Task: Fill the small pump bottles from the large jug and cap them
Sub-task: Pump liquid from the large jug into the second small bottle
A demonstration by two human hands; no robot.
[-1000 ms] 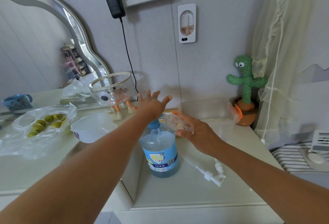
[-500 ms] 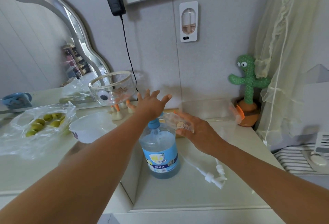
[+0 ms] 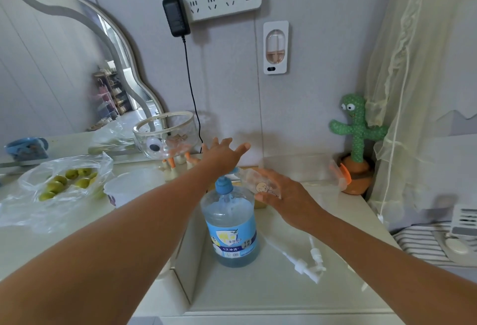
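A large clear jug (image 3: 232, 226) of blue liquid with a blue pump head stands on the low white cabinet top (image 3: 271, 288). My left hand (image 3: 222, 155) lies flat on the pump head with its fingers spread. My right hand (image 3: 281, 195) holds a small clear bottle (image 3: 258, 182) tilted, its mouth against the pump's spout. Two white pump caps (image 3: 308, 264) with dip tubes lie on the cabinet top to the right of the jug.
On the higher dresser at left are a plastic bag of green fruit (image 3: 64, 182), a white bowl (image 3: 134, 185) and a glass bowl with toy eyes (image 3: 165, 136). A toy cactus (image 3: 357, 141) stands at the back right. A curtain (image 3: 423, 92) hangs on the right.
Both hands stay at the jug; the small bottle's mouth has come closer to the pump spout. The view has tipped down slightly.
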